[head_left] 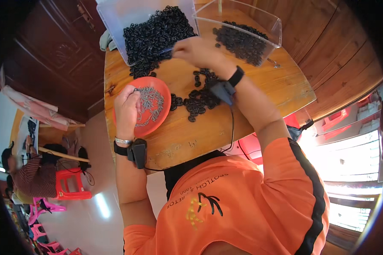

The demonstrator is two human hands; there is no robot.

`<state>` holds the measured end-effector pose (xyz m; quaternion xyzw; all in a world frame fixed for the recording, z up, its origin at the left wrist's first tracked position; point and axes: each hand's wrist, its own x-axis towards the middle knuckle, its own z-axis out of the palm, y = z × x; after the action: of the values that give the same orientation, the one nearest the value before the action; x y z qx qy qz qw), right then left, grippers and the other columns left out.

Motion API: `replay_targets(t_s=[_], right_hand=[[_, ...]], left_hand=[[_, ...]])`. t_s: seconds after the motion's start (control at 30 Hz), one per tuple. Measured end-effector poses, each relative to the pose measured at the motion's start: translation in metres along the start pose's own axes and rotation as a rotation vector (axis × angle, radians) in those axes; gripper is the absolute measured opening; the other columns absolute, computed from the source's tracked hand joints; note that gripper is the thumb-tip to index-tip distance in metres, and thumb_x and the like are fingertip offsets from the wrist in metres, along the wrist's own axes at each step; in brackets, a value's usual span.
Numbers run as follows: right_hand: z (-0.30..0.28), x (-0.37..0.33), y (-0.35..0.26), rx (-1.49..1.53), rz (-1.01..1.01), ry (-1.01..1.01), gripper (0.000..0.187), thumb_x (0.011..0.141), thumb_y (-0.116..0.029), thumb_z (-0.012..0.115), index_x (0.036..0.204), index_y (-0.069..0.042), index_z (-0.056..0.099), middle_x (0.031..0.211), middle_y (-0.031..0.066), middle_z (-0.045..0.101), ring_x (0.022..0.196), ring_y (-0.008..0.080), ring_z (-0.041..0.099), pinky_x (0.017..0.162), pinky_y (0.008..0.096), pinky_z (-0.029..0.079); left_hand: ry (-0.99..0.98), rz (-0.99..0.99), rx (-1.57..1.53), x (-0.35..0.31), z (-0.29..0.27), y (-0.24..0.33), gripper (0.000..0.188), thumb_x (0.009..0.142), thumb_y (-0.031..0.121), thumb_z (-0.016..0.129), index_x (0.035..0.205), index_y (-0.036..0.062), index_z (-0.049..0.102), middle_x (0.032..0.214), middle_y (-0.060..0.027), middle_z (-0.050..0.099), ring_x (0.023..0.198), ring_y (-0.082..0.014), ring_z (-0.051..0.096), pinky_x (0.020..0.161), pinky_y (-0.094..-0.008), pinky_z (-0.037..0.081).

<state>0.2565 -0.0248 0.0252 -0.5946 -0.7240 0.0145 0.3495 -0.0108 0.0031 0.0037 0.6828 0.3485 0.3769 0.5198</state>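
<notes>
My left hand [127,104] is closed in a pinch over the left side of a round red plate [166,104]. A small dark piece [136,90] shows at its fingertips. Many small grey metal pieces [151,102] lie heaped in the plate. Slightly blurred, my right hand [198,53] is held above the table by the front edge of a clear tub, its fingers curled together. A thin bluish sliver [166,50] shows beside those fingertips; what they hold is unclear. Small black plastic pieces with holes [157,36] fill the tub and spill out toward the plate.
Another clear bin [280,36] with black pieces stands at the back right. Loose black pieces [195,104] are scattered on the wooden table [187,144] right of the plate. A cable [232,131] hangs from my right wrist device. At left, another person sits near a red stool [72,187].
</notes>
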Motion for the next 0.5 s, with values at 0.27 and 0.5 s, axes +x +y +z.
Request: replay_targets(t_s=[0.27,0.5], right_hand=[[0.006,-0.034,0.067,-0.289,0.162,-0.005,0.022,0.079,-0.024,0.060,0.088,-0.006,0.069,0.082,0.0146,0.064,0.079,0.0297,0.061,0.067,0.0401,0.048],[0.024,-0.024,0.074,-0.405,0.089,-0.194,0.019,0.075,-0.019,0.062,0.084,-0.003,0.068,0.082,0.0159,0.066,0.076,0.0334,0.062,0.069,0.0403,0.050]], left_hand=[[0.019,0.051,-0.060,0.000,0.005,0.008,0.015,0.082,0.010,0.046,0.069,0.0038,0.050,0.056,0.0027,0.043,0.048,-0.0050,0.040,0.044,-0.0212,0.032],[0.004,0.076,-0.028,0.000,0.004,0.006,0.015,0.082,0.009,0.047,0.069,0.0036,0.050,0.055,0.0021,0.044,0.048,-0.0055,0.041,0.045,-0.0215,0.033]])
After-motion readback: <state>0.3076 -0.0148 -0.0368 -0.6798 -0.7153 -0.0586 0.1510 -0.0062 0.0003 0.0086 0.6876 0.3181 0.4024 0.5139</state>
